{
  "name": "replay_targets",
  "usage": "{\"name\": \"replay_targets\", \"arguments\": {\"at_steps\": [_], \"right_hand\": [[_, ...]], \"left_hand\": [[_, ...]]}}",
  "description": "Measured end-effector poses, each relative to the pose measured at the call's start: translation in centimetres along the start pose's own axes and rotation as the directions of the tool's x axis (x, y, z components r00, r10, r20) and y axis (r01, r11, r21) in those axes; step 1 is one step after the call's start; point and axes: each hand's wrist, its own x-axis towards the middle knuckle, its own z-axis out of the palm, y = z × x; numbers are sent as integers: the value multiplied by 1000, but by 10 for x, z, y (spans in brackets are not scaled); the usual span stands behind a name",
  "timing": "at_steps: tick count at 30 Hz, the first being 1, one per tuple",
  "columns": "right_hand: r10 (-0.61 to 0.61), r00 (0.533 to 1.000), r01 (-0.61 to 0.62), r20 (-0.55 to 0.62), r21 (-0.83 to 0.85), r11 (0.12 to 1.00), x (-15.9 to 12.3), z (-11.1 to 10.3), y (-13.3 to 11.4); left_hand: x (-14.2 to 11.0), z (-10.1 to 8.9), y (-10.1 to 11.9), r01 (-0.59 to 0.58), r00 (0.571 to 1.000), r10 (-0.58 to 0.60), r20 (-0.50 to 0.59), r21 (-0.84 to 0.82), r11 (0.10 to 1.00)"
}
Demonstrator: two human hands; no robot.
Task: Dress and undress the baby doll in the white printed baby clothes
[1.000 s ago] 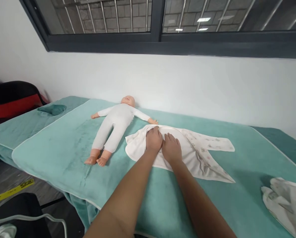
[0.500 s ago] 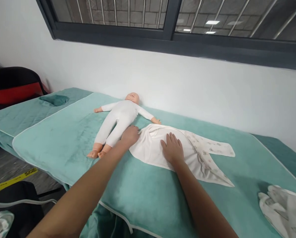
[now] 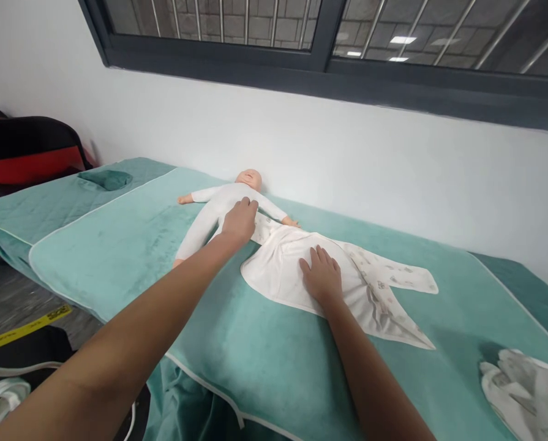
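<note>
A baby doll [image 3: 209, 207] in a white suit lies on its back on a teal blanket [image 3: 117, 251], head toward the wall. To its right a white patterned baby garment [image 3: 379, 288] is spread flat. My left hand [image 3: 239, 219] is over the doll's torso, fingers curled on the garment's upper left corner, which is stretched up to it. My right hand [image 3: 322, 277] lies flat on the middle of the garment, fingers apart.
Another crumpled white patterned cloth [image 3: 526, 383] sits at the blanket's right front. A black and red bag [image 3: 26, 153] stands at far left beside a small teal cloth [image 3: 105, 179]. Yellow tape [image 3: 21, 327] marks the floor. The white wall runs just behind the doll.
My left hand has moved left and away from me, from the garment's middle to over the doll's torso, drawing the garment's corner with it. The right hand has stayed pressed on the garment.
</note>
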Motion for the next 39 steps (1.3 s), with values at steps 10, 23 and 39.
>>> {"name": "replay_targets", "arguments": {"at_steps": [10, 23, 39], "right_hand": [[13, 998, -13, 54, -14, 1000, 1, -1, 0], [-35, 999, 35, 7, -19, 999, 2, 3, 3], [-518, 854, 514, 40, 87, 854, -14, -7, 0]], "left_hand": [[-35, 67, 34, -262, 962, 269, 45, -124, 957], [-43, 92, 20, -47, 997, 41, -67, -97, 994], [-47, 87, 16, 93, 980, -119, -160, -166, 982]]}}
